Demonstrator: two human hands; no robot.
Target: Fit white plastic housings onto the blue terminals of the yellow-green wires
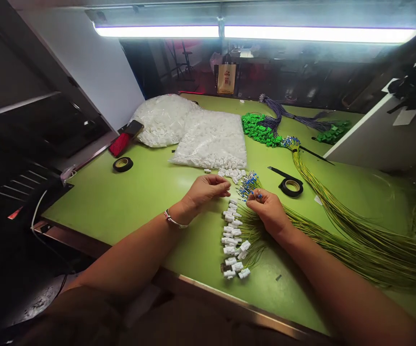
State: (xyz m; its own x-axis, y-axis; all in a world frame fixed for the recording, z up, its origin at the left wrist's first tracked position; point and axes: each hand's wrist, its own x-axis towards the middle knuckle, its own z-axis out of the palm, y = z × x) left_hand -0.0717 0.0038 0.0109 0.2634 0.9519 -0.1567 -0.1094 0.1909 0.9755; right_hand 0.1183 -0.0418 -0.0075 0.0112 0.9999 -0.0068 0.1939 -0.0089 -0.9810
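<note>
Above the green tabletop, my left hand [208, 191] is closed, thumb and fingertips together; whatever may be between them is too small to make out. Opposite it, my right hand [270, 211] pinches thin yellow-green wires with blue-sleeved metal terminals [258, 195] at their ends. Just behind its fingers lies a bundle of similar terminal ends [248, 184], whose wires run right beneath my right forearm. Between and below my hands, white plastic connectors [231, 240] lie in a column, with wires leading out of several. Loose white connectors [231, 173] are scattered beyond my fingertips.
Two clear bags of white connectors [211, 139] lie at the back. Black tape rolls [291, 187] sit right and left. Green connectors [260, 129] with dark wires and another yellow-green wire bundle [303, 170] occupy the right. A phone [133, 128] rests at the left edge.
</note>
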